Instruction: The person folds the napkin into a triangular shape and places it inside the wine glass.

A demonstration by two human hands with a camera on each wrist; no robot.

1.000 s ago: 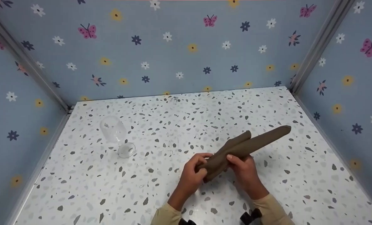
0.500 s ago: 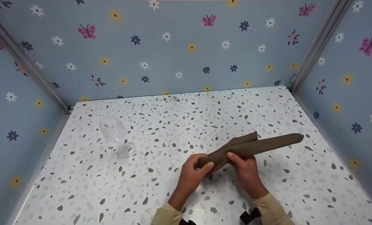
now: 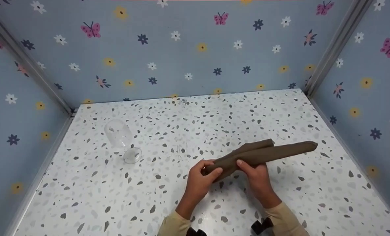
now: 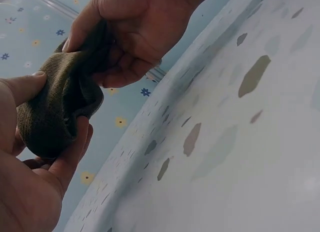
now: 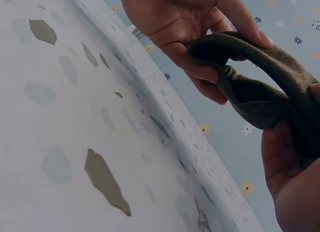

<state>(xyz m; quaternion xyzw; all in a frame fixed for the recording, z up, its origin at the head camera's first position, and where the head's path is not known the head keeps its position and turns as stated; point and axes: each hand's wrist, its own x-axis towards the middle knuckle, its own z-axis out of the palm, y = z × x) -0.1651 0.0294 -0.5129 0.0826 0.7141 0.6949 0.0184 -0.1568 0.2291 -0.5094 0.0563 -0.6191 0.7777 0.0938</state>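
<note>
In the head view, a dark brown cloth, gathered into a long folded strip, is held above the table by both hands. My left hand pinches its left end between thumb and fingers. Farther along, my right hand grips the near edge, thumb on top and the fingers mostly hidden below. Two narrow ends of fabric point right, one longer than the other. Both wrist views look at the end of the cloth, where the fabric bends into open loops between the hands.
A clear stemmed glass is on the left of the table, its round foot nearer me. The speckled white table is bordered by blue patterned panels at the back and both sides.
The cloth's right end has swung lower and farther right, so the strip lies flatter. My left thumb has moved onto the top of the cloth. The glass stays in place.
</note>
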